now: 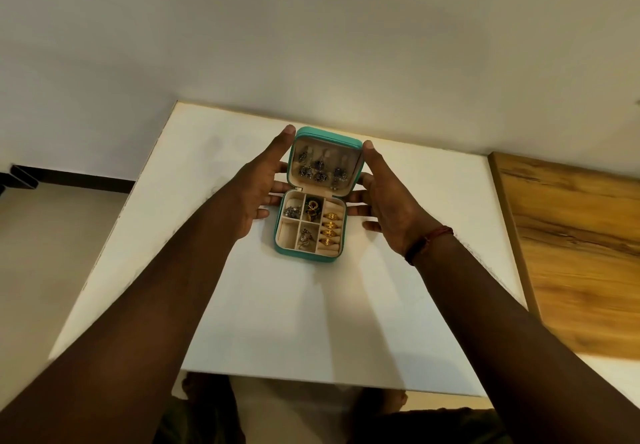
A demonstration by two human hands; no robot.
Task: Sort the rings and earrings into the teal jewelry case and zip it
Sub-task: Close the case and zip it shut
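The teal jewelry case (280,239) lies open in the middle of the white table (311,322), with its lid (325,132) standing upright at the far side. Several dark silver earrings (320,168) hang on the lid's cream panel. Several gold rings (330,225) sit in the ring rolls at the right of the base. Silver pieces (306,237) and a dark green and gold piece (313,208) lie in the small compartments. My left hand (256,194) presses against the lid's left side and my right hand (391,208) against its right side, fingers spread along the edges.
A wooden board (571,253) adjoins the table on the right. A pale wall rises just behind the table's far edge. The floor drops away at the left edge. My knees show under the near edge.
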